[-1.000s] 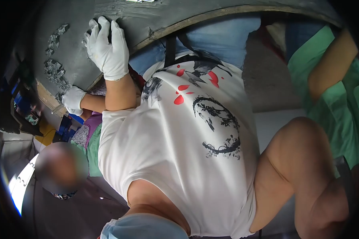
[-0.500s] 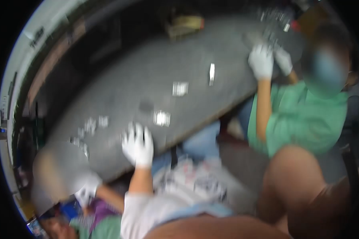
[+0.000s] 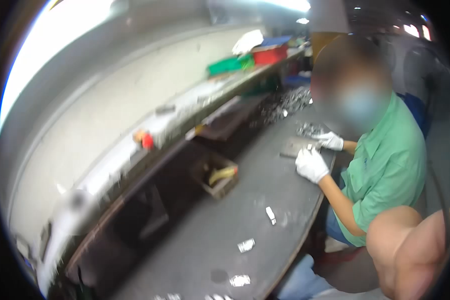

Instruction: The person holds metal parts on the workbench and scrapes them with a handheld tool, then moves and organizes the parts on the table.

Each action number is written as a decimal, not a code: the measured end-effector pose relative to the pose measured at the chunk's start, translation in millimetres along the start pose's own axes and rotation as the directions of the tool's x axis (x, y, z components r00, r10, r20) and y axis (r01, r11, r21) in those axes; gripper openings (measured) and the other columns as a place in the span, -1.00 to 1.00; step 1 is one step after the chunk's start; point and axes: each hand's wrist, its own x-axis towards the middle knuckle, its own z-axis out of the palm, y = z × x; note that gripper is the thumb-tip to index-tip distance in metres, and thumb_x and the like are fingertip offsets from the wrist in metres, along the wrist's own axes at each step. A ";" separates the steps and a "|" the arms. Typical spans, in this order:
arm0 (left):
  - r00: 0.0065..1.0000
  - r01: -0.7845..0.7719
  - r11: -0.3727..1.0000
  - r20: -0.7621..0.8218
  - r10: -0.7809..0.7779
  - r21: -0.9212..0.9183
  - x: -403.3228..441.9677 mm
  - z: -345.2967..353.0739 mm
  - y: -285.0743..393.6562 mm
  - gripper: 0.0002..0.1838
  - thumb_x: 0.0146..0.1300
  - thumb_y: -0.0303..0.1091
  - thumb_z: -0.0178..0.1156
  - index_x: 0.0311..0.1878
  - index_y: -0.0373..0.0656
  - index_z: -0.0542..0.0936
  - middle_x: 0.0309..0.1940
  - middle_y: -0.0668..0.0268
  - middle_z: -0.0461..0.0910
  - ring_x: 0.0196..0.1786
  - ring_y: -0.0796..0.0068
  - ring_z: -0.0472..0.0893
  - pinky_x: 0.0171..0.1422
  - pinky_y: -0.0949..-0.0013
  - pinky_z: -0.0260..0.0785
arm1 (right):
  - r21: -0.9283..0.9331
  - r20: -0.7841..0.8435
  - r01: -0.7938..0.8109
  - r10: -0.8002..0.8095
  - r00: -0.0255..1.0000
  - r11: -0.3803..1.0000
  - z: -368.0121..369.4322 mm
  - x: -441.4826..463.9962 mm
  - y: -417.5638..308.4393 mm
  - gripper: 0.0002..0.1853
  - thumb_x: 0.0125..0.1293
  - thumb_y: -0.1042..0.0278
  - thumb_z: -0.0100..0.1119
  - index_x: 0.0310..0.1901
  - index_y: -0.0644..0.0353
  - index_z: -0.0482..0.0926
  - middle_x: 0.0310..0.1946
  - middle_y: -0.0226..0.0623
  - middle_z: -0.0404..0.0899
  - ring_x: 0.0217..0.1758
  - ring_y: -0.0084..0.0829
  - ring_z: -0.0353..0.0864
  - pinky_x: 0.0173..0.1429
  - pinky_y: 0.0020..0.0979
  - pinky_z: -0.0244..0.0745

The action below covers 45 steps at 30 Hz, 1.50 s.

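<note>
Neither of my hands shows. At the lower right edge a bare, bent arm (image 3: 410,250), seemingly my right, rises close to the camera, its hand outside the picture. Below centre, the dark grey table (image 3: 225,220) carries several small shiny metal pieces, such as a long narrow piece (image 3: 270,215), a flat rectangular piece (image 3: 246,245) and a bright piece (image 3: 240,280) nearer to me. Other pieces are cut off at the bottom edge. Their exact kind is too blurred to tell.
A co-worker in a green shirt (image 3: 390,165) sits at right, gloved hands (image 3: 312,165) at a flat plate (image 3: 297,146). Metal pieces (image 3: 290,102) are heaped beyond. An open box (image 3: 217,175) stands at the table's back edge. A long shelf (image 3: 160,120) holds red (image 3: 270,55) and green bins (image 3: 225,66).
My view has swung up and to the right. My gloved left hand, spread on the table before, has left the picture. The bent bare arm remains at the lower right.
</note>
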 end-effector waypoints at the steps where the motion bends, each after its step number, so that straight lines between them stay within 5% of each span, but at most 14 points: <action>1: 0.994 0.110 0.993 0.033 -0.109 -0.052 -21.7 30.5 9.0 -0.79 0.01 -0.31 0.12 -0.28 -0.17 0.54 -0.25 0.01 0.55 -0.19 -0.12 0.52 -0.24 -0.21 0.29 | -0.232 0.063 0.099 -0.087 0.994 0.968 1.7 -1.5 -6.1 -0.77 0.07 0.21 -0.06 -0.52 0.14 0.52 -0.49 -0.20 0.46 -0.33 -0.28 0.45 -0.17 -0.29 0.31; 2: 0.896 0.412 0.911 0.188 -0.403 -0.012 -7.3 12.7 32.0 -0.73 0.03 -0.27 0.11 -0.26 -0.25 0.52 -0.10 0.00 0.48 -0.16 -0.11 0.44 0.11 -0.04 0.22 | -0.893 0.187 0.238 -0.166 0.968 0.382 -12.4 -1.2 0.8 -0.77 0.14 0.16 -0.09 -0.57 0.04 0.45 -0.58 -0.35 0.42 -0.44 -0.42 0.43 -0.32 -0.39 0.31; 3: 0.895 0.431 0.900 0.161 -0.416 -0.068 -15.8 18.6 27.3 -0.73 0.02 -0.27 0.11 -0.26 -0.25 0.51 -0.11 0.02 0.48 -0.16 -0.10 0.44 0.10 -0.04 0.22 | -0.850 0.306 0.150 -0.241 0.921 -0.506 -29.0 -0.8 10.4 -0.72 0.21 0.12 -0.13 -0.62 -0.07 0.37 -0.66 -0.50 0.38 -0.55 -0.57 0.41 -0.48 -0.48 0.31; 6: 0.880 0.459 0.882 0.193 -0.435 -0.105 -16.9 15.6 29.2 -0.71 -0.01 -0.28 0.14 -0.25 -0.26 0.56 -0.13 0.02 0.52 -0.10 -0.15 0.43 0.09 -0.06 0.21 | -0.072 0.505 -0.214 -0.221 0.834 -0.974 -99.5 -47.8 59.9 -0.73 0.22 0.13 -0.11 -0.58 -0.01 0.39 -0.63 -0.46 0.40 -0.54 -0.54 0.42 -0.47 -0.48 0.32; 9: 0.903 0.418 0.907 0.135 -0.408 -0.055 -21.9 18.0 28.9 -0.71 -0.04 -0.29 0.16 -0.23 -0.21 0.56 -0.16 0.02 0.52 -0.11 -0.11 0.44 0.08 -0.03 0.22 | 0.563 0.438 -0.368 -0.110 0.892 -0.740 -132.5 -80.0 83.1 -0.74 0.24 0.15 -0.10 -0.53 0.05 0.40 -0.60 -0.42 0.41 -0.53 -0.52 0.42 -0.45 -0.48 0.33; 14: 0.905 0.416 0.904 0.140 -0.401 -0.101 -16.1 24.5 29.7 -0.73 -0.09 -0.31 0.19 -0.28 -0.21 0.55 -0.17 0.00 0.52 -0.17 -0.07 0.45 0.04 -0.04 0.25 | 0.883 0.185 -0.148 0.040 0.982 -0.446 -160.5 -100.6 99.4 -0.75 0.26 0.17 -0.07 -0.46 0.15 0.43 -0.55 -0.35 0.43 -0.51 -0.47 0.43 -0.43 -0.47 0.35; 20: 0.899 0.428 0.896 0.157 -0.408 -0.120 -11.0 11.8 28.2 -0.73 -0.03 -0.28 0.18 -0.24 -0.19 0.54 -0.17 0.05 0.53 -0.19 -0.08 0.47 0.01 -0.04 0.26 | 0.917 -0.260 0.336 0.318 0.912 -0.214 -200.4 -82.4 160.3 -0.73 0.28 0.20 -0.04 -0.37 0.26 0.47 -0.49 -0.27 0.45 -0.48 -0.42 0.45 -0.41 -0.47 0.37; 24: 0.885 0.455 0.883 0.167 -0.435 -0.114 -10.0 15.2 23.9 -0.74 0.00 -0.26 0.17 -0.24 -0.18 0.55 -0.15 0.07 0.53 -0.15 -0.09 0.46 0.03 -0.04 0.26 | 0.714 -0.033 0.435 0.594 0.804 -0.549 -226.4 -91.7 146.8 -0.71 0.30 0.22 -0.02 -0.31 0.34 0.50 -0.45 -0.21 0.47 -0.47 -0.38 0.45 -0.39 -0.47 0.39; 26: 0.879 0.467 0.873 0.179 -0.442 -0.140 -13.2 13.3 24.1 -0.73 0.00 -0.26 0.16 -0.24 -0.18 0.55 -0.15 0.07 0.53 -0.12 -0.08 0.46 0.04 -0.02 0.26 | 0.618 0.257 0.085 0.304 0.917 -0.781 -217.8 -102.1 95.6 -0.84 0.12 0.40 0.23 -0.30 0.27 0.53 -0.46 -0.28 0.49 -0.41 -0.47 0.47 -0.35 -0.48 0.38; 29: 0.873 0.474 0.874 0.184 -0.451 -0.105 -11.7 10.5 24.9 -0.73 0.00 -0.25 0.16 -0.24 -0.17 0.55 -0.15 0.07 0.53 -0.14 -0.07 0.46 0.04 -0.01 0.26 | 0.175 0.612 -0.513 -0.315 0.725 -0.840 -210.0 -104.6 15.1 -0.83 0.13 0.47 0.20 -0.23 0.28 0.50 -0.59 -0.45 0.41 -0.55 -0.62 0.39 -0.46 -0.57 0.32; 32: 0.880 0.464 0.879 0.170 -0.443 -0.110 -11.2 7.8 25.0 -0.76 -0.03 -0.27 0.18 -0.27 -0.17 0.55 -0.17 0.06 0.53 -0.18 -0.04 0.46 0.01 0.00 0.26 | 0.028 0.593 -0.553 -0.431 0.680 -0.833 -205.9 -114.3 11.8 -0.78 0.13 0.50 0.19 -0.16 0.26 0.47 -0.61 -0.48 0.39 -0.64 -0.68 0.31 -0.57 -0.61 0.21; 37: 0.882 0.457 0.876 0.201 -0.426 -0.154 -4.4 8.1 22.3 -0.77 -0.08 -0.32 0.19 -0.31 -0.17 0.53 -0.23 0.08 0.51 -0.21 0.01 0.45 0.00 0.01 0.26 | 0.246 0.499 0.073 0.191 0.845 -0.967 -220.3 -98.6 89.8 -0.70 0.17 0.47 0.16 -0.04 0.16 0.42 -0.50 -0.41 0.38 -0.61 -0.62 0.26 -0.63 -0.62 0.19; 40: 0.893 0.436 0.894 0.173 -0.415 -0.106 -13.4 16.5 28.0 -0.75 -0.06 -0.32 0.17 -0.28 -0.20 0.54 -0.19 0.06 0.51 -0.19 -0.02 0.44 0.05 -0.03 0.23 | 0.517 0.043 0.479 0.580 0.814 -0.710 -217.3 -85.1 153.5 -0.69 0.17 0.45 0.14 -0.02 0.16 0.42 -0.48 -0.40 0.37 -0.57 -0.60 0.27 -0.60 -0.63 0.19; 45: 0.862 0.477 0.867 0.267 -0.430 -0.144 -6.1 11.6 27.5 -0.76 -0.04 -0.32 0.19 -0.27 -0.17 0.55 -0.14 0.05 0.51 -0.14 -0.05 0.43 0.09 -0.02 0.24 | 0.820 -0.360 0.402 0.179 0.915 -0.408 -214.0 -73.0 180.9 -0.70 0.16 0.46 0.14 -0.04 0.17 0.42 -0.47 -0.39 0.38 -0.55 -0.59 0.28 -0.57 -0.62 0.20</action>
